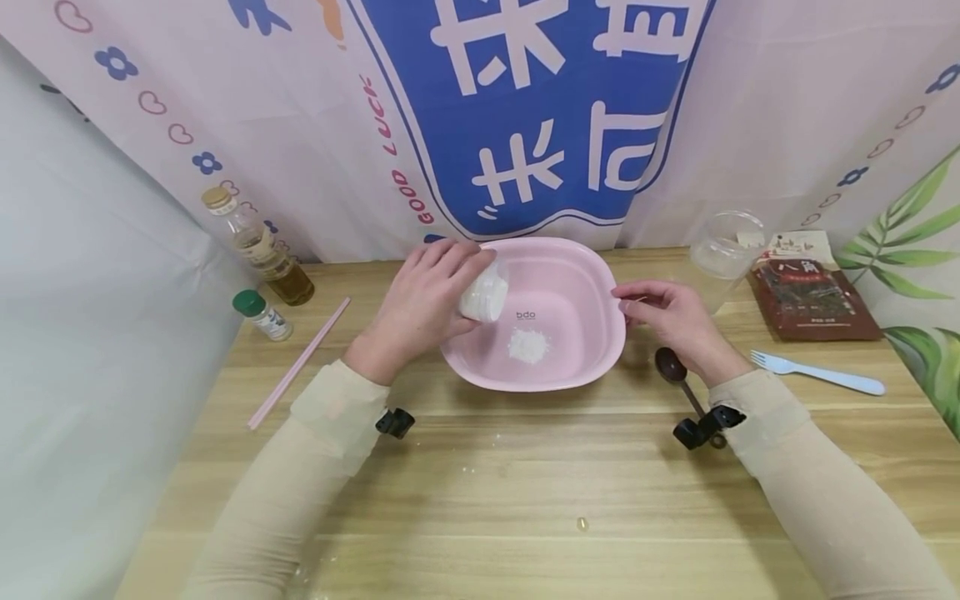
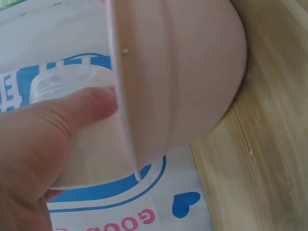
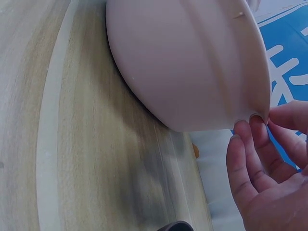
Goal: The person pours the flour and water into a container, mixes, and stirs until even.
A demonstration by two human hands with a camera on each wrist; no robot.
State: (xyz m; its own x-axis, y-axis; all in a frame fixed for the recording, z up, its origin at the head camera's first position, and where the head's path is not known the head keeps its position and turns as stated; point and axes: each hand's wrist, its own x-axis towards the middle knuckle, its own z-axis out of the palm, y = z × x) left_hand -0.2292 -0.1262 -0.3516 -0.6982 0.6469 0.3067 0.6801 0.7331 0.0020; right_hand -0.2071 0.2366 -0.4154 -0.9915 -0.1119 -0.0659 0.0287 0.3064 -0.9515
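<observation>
A pink basin stands on the wooden table, with a small heap of white powder on its bottom. Over its left side my left hand grips a clear jar of white powder, tilted with its mouth toward the basin. The left wrist view shows the thumb along the jar, right by the basin's rim. My right hand pinches the right rim between thumb and fingers; in the right wrist view the fingertips are at the rim, some under it.
On the left are an oil bottle, a green-capped shaker and pink chopsticks. At right lie a brown spoon, a light-blue fork, a clear container and a brown packet. A printed curtain hangs behind.
</observation>
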